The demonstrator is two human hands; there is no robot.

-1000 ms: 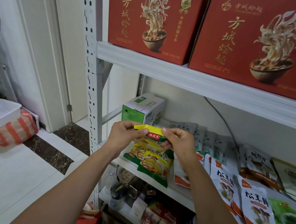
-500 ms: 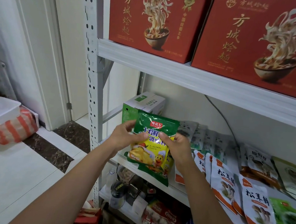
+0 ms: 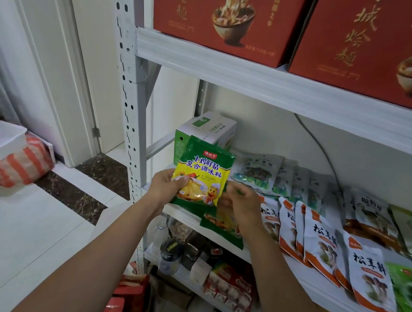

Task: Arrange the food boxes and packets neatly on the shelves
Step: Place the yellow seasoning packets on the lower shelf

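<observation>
You're gathering packets: left grip [image 3: 169, 185] pinches a seasoning packet [image 3: 203, 175], right grip [image 3: 242, 207] curls over a second packet [image 3: 223, 226], hold unclear; next likely means stacking both squarely on the shelf [image 3: 184, 215].

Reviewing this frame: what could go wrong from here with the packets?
1. The lower packet overhangs the shelf edge; a nudge from the right hand could tip it off.
2. The left hand grips the upper packet by one lower corner, so it may flop or slip.
3. The right forearm lies close to the mushroom packets, which also overhang, and might brush them.
</observation>
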